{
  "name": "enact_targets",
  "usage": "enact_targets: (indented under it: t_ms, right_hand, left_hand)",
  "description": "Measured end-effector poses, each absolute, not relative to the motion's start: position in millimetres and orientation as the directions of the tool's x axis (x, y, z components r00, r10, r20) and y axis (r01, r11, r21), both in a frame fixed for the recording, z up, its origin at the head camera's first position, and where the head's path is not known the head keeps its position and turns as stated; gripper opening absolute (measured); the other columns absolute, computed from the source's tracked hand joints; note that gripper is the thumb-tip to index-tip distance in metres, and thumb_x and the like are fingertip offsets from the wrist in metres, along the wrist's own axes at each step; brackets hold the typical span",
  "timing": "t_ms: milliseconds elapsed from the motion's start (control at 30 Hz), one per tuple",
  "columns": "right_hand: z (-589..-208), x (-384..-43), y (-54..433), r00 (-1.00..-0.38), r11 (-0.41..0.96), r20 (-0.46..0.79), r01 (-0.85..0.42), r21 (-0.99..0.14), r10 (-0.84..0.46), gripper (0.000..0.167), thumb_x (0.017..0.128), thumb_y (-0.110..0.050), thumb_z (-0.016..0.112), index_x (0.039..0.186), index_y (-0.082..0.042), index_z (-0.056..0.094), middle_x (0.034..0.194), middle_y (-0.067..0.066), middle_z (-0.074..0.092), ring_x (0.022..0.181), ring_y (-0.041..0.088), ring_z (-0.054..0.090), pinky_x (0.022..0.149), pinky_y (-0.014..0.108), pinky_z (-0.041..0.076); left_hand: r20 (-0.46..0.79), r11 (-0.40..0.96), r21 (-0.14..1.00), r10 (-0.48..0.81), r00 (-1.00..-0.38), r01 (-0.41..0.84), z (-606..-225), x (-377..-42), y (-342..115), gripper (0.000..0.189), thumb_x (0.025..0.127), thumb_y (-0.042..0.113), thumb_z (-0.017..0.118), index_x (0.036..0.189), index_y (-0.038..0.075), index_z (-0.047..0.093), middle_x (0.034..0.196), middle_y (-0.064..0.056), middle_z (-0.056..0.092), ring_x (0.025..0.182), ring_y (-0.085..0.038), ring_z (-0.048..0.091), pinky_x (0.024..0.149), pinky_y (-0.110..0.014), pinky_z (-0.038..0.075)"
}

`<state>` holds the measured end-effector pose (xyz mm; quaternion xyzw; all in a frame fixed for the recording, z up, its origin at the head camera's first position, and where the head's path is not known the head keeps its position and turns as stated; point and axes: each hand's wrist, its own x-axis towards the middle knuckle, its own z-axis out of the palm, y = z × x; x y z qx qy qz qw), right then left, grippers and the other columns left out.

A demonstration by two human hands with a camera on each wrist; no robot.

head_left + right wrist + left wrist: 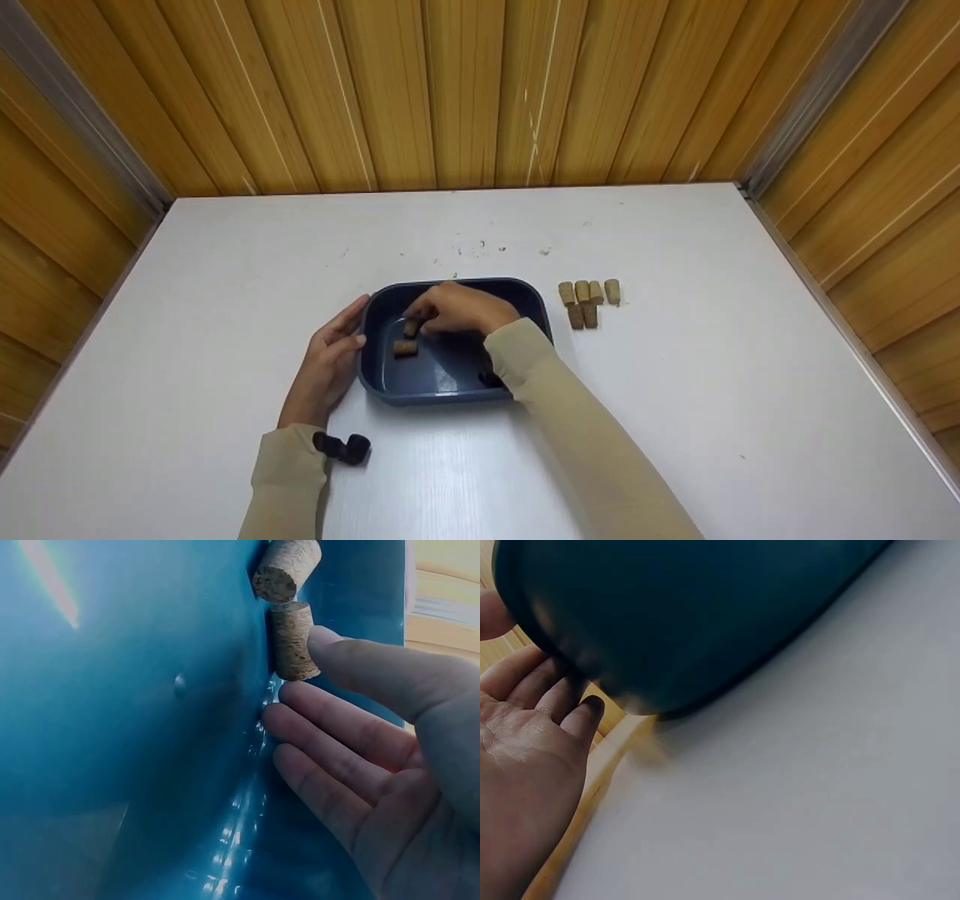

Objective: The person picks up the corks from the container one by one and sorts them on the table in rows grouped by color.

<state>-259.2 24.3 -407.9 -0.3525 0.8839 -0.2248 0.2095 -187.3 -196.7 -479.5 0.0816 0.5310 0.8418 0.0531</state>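
Observation:
A dark blue rectangular tray (427,400) stands on the white table. Along its left side lies my left hand (332,364), fingers straight against the outer wall and thumb up near the rim. In the left wrist view, the fingers of that hand (536,727) meet the tray's side (690,622). My right hand (465,309) reaches into the tray and pinches a cork (411,328) between thumb and index finger; the index finger is hidden in the right wrist view. A second cork (406,348) lies beside it on the tray floor.
Right of the tray, several corks (583,292) lie in two rows, pale ones behind and two darker ones (583,316) in front. Small crumbs (482,244) dot the table behind the tray. Wood-look panel walls (465,97) enclose the back and sides.

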Motion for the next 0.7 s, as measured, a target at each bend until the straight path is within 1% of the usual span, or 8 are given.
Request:
enact_targets:
  t_ms: [133,367,500,600,700]
  right_hand:
    - [-407.5,-259.4,24.1,-0.651,0.639,-0.211,-0.538,-0.549,-0.729,0.034,0.088,-0.009,0.066,0.122,-0.012,0.067,0.109,0.003,0.072,0.093,0.010,0.065,0.085,0.026,0.055]
    - [-408.1,-259.7,26.3,-0.638,0.609,-0.184,-0.548,-0.573,-0.748,0.029,0.086,-0.008,0.069,0.115,-0.009,0.067,0.107,0.002,0.072,0.100,0.013,0.066,0.091,0.028,0.053]
    - [-407.4,-258.1,24.8,-0.632,0.612,-0.192,-0.557,-0.561,-0.751,0.034,0.086,-0.007,0.069,0.120,-0.008,0.066,0.110,0.002,0.072,0.103,0.014,0.066,0.093,0.028,0.053]
    - [-406.7,-256.4,22.6,-0.631,0.623,-0.208,-0.557,-0.548,-0.747,0.037,0.086,-0.006,0.068,0.123,-0.009,0.065,0.111,0.001,0.072,0.104,0.013,0.066,0.093,0.027,0.053]
    - [-407.2,-255.4,20.9,-0.624,0.624,-0.212,-0.572,-0.532,-0.752,0.037,0.087,-0.006,0.067,0.124,-0.011,0.066,0.111,0.000,0.072,0.103,0.011,0.066,0.093,0.026,0.052]
  left_hand:
    - [0.088,-0.436,0.900,0.187,-0.978,-0.002,-479.3,-187.9,-197.2,0.064,0.085,-0.013,0.039,0.147,-0.008,0.025,0.157,-0.022,0.022,0.133,-0.004,0.044,0.109,-0.019,0.037]
    - [0.073,-0.432,0.902,0.190,-0.979,-0.016,-477.0,-187.4,-197.1,0.064,0.085,-0.013,0.039,0.147,-0.006,0.027,0.156,-0.021,0.025,0.131,-0.003,0.046,0.109,-0.019,0.036]
    - [0.065,-0.433,0.901,0.189,-0.980,-0.024,-476.1,-186.9,-196.6,0.064,0.086,-0.013,0.040,0.148,-0.005,0.028,0.157,-0.019,0.026,0.132,-0.004,0.045,0.110,-0.019,0.035]
    - [0.063,-0.424,0.905,0.192,-0.979,-0.025,-476.3,-186.7,-196.5,0.064,0.086,-0.012,0.040,0.148,-0.004,0.027,0.157,-0.017,0.026,0.137,-0.008,0.040,0.110,-0.019,0.034]
    - [0.062,-0.412,0.911,0.191,-0.980,-0.023,-476.8,-186.1,-196.6,0.063,0.087,-0.012,0.040,0.148,-0.004,0.027,0.157,-0.016,0.027,0.142,-0.013,0.033,0.111,-0.018,0.033]
